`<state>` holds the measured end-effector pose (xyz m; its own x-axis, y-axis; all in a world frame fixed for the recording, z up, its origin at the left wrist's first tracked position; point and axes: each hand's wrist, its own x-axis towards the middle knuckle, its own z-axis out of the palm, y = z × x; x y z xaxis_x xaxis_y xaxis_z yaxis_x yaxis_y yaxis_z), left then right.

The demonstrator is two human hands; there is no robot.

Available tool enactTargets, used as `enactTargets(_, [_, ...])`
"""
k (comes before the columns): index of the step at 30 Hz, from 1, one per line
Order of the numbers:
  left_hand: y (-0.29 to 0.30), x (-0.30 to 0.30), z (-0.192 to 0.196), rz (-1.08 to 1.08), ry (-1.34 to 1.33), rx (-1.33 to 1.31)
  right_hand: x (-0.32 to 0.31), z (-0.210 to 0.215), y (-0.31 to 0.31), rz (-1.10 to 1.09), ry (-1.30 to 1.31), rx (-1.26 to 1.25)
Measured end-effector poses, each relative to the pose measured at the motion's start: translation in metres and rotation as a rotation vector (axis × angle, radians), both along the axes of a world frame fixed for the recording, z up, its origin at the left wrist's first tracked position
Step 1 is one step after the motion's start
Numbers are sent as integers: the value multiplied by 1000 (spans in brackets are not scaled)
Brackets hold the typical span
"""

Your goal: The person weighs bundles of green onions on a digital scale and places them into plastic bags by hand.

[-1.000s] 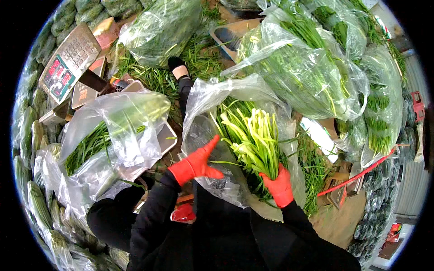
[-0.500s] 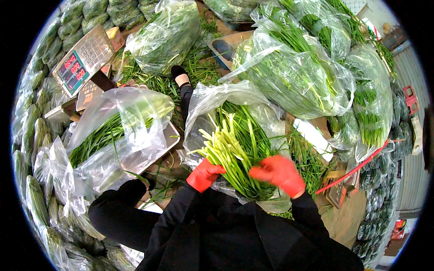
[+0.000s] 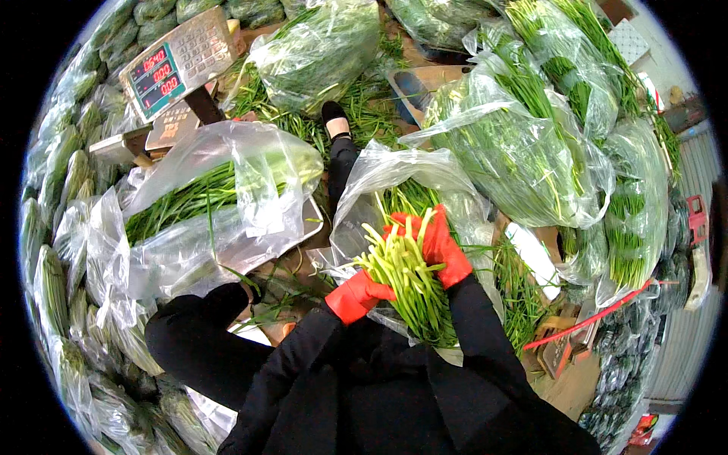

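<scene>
A bunch of garlic chives stands in front of me, its pale cut ends pointing up and away and its green part near my body. My left hand, in a red glove, is closed on the near left side of the bunch, thumb toward the stalks. Around the far right side of the pale ends curls my right hand, also red-gloved; some of its fingers are hidden behind the stalks. Below and beyond the bunch lies an open clear plastic bag with more chives inside.
To the left, a bag of chives rests on a metal tray, near a digital scale display. Large filled bags stand at the far right. Loose leaves and a red strap lie on the right.
My right hand has moved left and away from me, from the bunch's right side to around its pale ends. The view has shifted slightly, moving the surroundings rightward.
</scene>
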<state>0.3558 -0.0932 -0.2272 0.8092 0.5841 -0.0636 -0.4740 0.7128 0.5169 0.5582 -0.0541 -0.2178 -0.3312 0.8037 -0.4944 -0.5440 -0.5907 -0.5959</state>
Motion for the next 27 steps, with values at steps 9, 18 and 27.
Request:
enactTargets(9, [5, 51, -11, 265, 203, 366, -64, 103, -42, 197, -1013, 642])
enactTargets(18, [-25, 64, 27, 271, 940, 1374, -51, 141, -51, 243, -1294, 510])
enactTargets(27, [-22, 8, 47, 83, 639, 1047, 71, 246, -68, -340, -1438, 601])
